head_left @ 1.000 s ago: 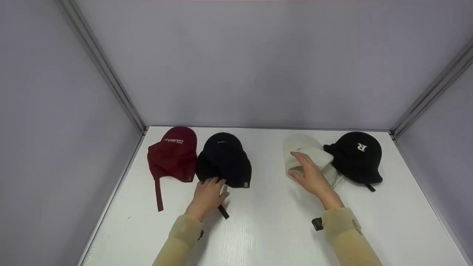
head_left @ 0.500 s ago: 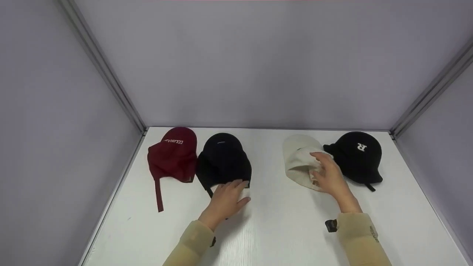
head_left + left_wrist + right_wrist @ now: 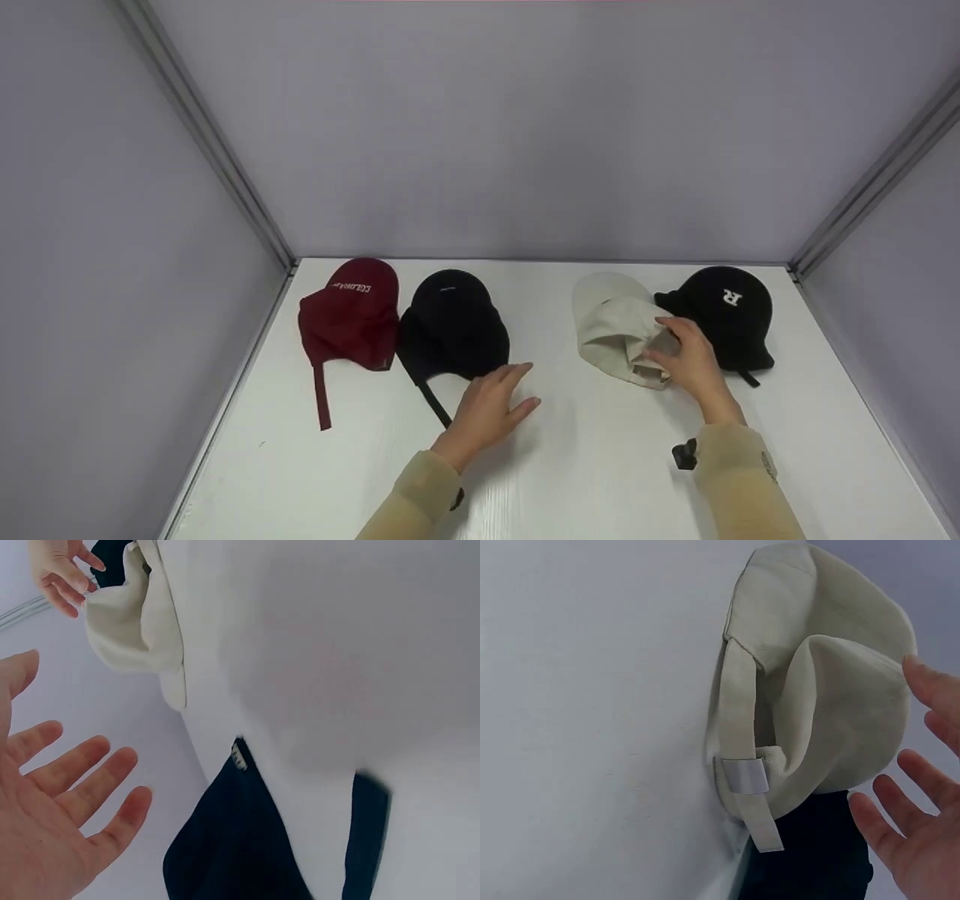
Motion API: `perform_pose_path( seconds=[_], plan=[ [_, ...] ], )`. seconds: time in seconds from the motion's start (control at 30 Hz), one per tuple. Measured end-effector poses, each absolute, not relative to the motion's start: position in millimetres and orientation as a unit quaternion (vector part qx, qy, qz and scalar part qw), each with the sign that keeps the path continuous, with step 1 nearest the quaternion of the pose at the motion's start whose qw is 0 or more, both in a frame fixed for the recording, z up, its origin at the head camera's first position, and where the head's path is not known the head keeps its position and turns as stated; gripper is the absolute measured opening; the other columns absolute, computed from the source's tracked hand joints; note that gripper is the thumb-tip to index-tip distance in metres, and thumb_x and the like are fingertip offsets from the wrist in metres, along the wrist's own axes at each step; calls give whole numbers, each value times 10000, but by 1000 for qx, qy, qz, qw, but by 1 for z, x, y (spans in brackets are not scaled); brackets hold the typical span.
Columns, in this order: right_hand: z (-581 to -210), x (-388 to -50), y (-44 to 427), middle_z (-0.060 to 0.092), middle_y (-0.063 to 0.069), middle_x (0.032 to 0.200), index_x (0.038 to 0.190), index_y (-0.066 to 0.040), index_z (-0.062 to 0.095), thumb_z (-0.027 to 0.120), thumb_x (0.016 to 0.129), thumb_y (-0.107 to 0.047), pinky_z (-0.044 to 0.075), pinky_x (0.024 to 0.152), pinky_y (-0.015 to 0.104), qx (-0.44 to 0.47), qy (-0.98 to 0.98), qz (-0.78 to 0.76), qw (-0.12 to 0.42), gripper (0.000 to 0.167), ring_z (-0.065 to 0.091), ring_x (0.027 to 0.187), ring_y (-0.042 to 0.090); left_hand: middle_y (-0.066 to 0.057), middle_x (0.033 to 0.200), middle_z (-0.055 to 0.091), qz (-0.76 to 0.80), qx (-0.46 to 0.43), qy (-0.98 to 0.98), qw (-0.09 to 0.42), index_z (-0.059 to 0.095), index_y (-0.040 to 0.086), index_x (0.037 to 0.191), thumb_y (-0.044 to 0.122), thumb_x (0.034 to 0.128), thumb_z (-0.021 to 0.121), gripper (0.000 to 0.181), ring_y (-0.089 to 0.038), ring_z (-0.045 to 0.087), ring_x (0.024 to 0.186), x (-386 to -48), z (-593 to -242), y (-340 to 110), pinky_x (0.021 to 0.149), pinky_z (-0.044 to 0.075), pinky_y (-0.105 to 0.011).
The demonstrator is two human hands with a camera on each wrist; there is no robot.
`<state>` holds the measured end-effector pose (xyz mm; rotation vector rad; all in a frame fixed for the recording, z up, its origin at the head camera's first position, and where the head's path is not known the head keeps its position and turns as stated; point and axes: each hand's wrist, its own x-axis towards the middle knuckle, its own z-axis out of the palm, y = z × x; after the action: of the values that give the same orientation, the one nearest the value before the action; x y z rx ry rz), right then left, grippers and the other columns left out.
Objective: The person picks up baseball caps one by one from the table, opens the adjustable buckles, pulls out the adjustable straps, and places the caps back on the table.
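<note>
Head view: left grip (image 3: 486, 411) spread wide, right grip (image 3: 691, 365) parted near the cream cap (image 3: 609, 324).

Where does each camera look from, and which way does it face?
Head: worn on the head, facing forward and down at four caps; left hand, right hand and sleeves show.
Left wrist: on that wrist, facing a dark cap; both hands show.
Right wrist: on that wrist, facing a cream cap; right hand shows.
Both wrist views share the cream cap.
</note>
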<state>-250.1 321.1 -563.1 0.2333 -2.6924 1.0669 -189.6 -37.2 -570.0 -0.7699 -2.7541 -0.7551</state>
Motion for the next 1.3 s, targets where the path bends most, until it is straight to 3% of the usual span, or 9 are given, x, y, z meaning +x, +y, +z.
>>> perform_pose_path(
  seconds=[0.17, 0.47, 0.83, 1.3],
  plan=[
    [-571, -253, 320, 439, 274, 1355, 1313, 37, 551, 818, 802, -92, 311, 1057, 549, 66, -923, 366, 92, 591, 403, 1272, 449, -74, 1301, 602, -277, -248, -923, 97, 517, 149, 1410, 409, 954, 635, 538, -253, 583, 1179, -190, -576, -26, 939, 472, -485],
    [-579, -248, 301, 501, 247, 1267, 1265, 58, 588, 815, 739, 41, 394, 989, 537, 91, -919, 367, 114, 573, 496, 1165, 422, -66, 1286, 608, -272, -239, -926, 106, 524, 151, 1403, 412, 962, 620, 521, -250, 604, 1129, -199, -589, -20, 889, 491, -457],
    [-584, -244, 266, 531, 157, 1168, 1247, 13, 625, 788, 801, -8, 442, 945, 497, 101, -931, 331, 115, 475, 544, 1093, 353, -78, 1241, 623, -299, -215, -925, 95, 552, 113, 1371, 344, 959, 646, 482, -266, 612, 1100, -207, -602, -24, 895, 487, -462],
    [-587, -256, 245, 579, 104, 882, 870, 3, 706, 747, 788, 55, 494, 716, 463, 133, -934, 226, 243, 106, 578, 810, 321, -69, 1184, 648, -296, -218, -923, 118, 581, 115, 1329, 282, 947, 667, 426, -256, 654, 982, -224, -600, -10, 826, 521, -409]
  ],
)
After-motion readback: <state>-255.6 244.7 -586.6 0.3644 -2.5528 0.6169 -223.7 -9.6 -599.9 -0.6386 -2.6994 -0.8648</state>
